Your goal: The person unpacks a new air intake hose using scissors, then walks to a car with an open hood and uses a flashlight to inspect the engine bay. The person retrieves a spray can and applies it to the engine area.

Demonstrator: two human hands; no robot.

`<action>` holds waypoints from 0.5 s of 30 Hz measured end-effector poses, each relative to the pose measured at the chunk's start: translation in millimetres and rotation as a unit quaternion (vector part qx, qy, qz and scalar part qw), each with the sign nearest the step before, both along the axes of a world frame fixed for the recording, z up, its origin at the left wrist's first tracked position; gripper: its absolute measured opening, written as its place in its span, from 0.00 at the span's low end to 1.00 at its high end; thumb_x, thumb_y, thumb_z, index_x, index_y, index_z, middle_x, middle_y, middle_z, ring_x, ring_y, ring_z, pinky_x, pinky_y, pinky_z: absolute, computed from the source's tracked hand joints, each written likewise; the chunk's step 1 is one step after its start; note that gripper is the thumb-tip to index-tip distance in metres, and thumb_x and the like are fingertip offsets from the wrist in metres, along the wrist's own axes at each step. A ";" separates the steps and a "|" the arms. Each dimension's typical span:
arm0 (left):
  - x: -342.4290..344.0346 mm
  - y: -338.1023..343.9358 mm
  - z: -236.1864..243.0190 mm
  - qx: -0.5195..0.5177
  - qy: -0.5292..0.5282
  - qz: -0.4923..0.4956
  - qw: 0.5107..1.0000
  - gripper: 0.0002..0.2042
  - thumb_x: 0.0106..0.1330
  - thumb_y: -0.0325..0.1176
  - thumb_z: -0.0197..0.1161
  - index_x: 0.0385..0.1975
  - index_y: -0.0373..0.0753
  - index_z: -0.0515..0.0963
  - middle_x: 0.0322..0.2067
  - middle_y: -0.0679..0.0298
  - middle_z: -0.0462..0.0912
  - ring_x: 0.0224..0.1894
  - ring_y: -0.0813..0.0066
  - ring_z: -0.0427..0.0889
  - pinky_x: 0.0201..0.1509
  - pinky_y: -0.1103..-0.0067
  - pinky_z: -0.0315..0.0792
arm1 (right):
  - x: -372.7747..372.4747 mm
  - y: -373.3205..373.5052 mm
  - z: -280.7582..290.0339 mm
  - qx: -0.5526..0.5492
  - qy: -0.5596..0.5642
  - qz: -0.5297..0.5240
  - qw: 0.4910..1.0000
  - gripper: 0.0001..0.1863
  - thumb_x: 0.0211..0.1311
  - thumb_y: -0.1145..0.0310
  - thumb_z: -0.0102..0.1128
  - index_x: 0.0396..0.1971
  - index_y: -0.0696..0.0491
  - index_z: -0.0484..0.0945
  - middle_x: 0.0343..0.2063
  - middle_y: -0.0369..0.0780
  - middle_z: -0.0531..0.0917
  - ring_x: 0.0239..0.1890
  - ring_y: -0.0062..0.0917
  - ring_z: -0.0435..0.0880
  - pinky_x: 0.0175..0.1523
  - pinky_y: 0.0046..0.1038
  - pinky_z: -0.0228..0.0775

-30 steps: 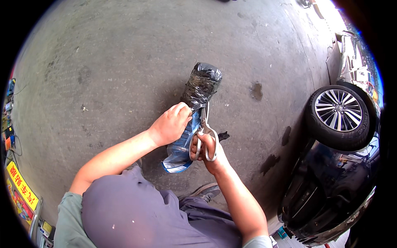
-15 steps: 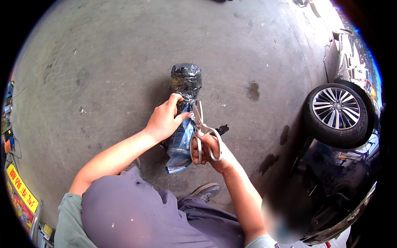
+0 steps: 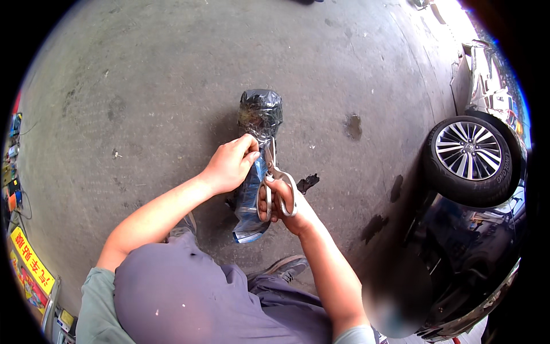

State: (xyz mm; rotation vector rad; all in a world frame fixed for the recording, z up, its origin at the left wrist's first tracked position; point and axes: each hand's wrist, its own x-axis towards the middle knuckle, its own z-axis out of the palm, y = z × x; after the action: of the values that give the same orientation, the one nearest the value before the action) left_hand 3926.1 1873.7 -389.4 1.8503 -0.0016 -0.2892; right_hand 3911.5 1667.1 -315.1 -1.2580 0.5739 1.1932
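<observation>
A long package stands upright or lies in front of me; I cannot tell which. Its far end is a bulky bundle in glossy black plastic wrap (image 3: 259, 112), and its near part is a blue plastic bag (image 3: 248, 209). Fingers and thumb of my left hand (image 3: 230, 164) are pinched on the wrapping where black meets blue. Metal scissors (image 3: 275, 171) are in my right hand (image 3: 289, 207), fingers through the handle loops. The blades point away from me and lie against the wrapping just right of my left fingertips; their tips partly blend into the plastic.
A scrap of black plastic (image 3: 308, 183) lies right of the package on the stained concrete floor (image 3: 172, 80). A dark car with a spoked wheel (image 3: 472, 152) stands at the right. Along the left edge are a yellow and red sign (image 3: 33, 261) and assorted goods. My shoe (image 3: 286, 268) is near the package.
The scissors and my right hand have shifted slightly left, closer to the wrapping, and the blades look a little less spread. My left hand keeps its pinch on the wrapping.
</observation>
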 end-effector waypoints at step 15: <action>6.8 -6.5 6.2 0.178 -0.137 0.028 0.974 0.23 0.67 0.37 0.77 0.55 0.38 0.74 0.42 0.54 0.81 0.44 0.53 0.86 0.49 0.63 0.80 | 6.4 -4.4 -7.1 -0.012 -0.144 0.014 0.989 0.25 0.76 0.45 0.60 0.26 0.50 0.77 0.17 0.34 0.79 0.18 0.19 0.79 0.23 0.22 0.62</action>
State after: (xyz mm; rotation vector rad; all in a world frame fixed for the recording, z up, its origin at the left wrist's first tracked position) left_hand 3932.9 1867.2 -383.3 2.2313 -0.0940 0.0108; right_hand 3917.9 1662.8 -322.2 -1.4333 0.3588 1.0056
